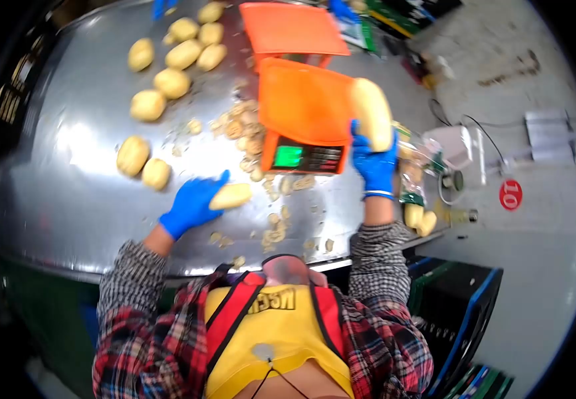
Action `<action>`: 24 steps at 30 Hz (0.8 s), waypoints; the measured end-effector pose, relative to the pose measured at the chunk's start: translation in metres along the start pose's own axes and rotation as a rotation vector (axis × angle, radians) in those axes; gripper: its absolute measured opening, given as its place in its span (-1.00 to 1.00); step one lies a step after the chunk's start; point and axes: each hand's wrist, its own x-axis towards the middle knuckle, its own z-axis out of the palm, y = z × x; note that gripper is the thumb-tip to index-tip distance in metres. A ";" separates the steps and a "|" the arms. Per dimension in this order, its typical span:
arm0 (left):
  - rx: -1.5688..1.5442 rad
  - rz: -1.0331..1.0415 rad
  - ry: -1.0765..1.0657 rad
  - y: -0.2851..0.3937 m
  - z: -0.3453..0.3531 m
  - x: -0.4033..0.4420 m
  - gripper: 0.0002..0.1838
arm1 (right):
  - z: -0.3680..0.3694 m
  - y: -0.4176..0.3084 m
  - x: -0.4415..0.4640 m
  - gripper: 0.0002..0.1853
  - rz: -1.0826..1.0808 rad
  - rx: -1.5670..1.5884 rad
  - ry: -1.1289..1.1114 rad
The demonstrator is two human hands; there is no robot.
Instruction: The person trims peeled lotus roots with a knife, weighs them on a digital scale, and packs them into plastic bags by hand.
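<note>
1. Orange scale (304, 100), its display (288, 156) lit green, stands on the metal table (62, 193); a second scale (293, 30) is just beyond it.
2. Left hand (191, 206), blue-gloved, is left of the scale and nearer the wearer. It grips one end of a short potato (232, 196), which points toward the scale's near side.
3. Right hand (375, 163), also gloved, is just right of the scale, closed round the lower end of a long potato (372, 114). That potato overlaps the pan's right edge in view — whether they touch, I cannot tell.
4. Whole potatoes (171, 83) lie in a loose spread left of the scale, some touching.
5. Pale scraps (252, 144) litter the table along the scale's left and near sides.
6. Two potatoes (421, 219) sit right of the scale, toward the wearer — beyond them, a red disc (510, 195) marked "10".
</note>
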 end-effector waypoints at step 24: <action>-2.116 -0.175 -0.338 0.156 0.014 0.027 -0.21 | -0.001 0.034 0.003 -0.27 -0.562 -1.486 -0.314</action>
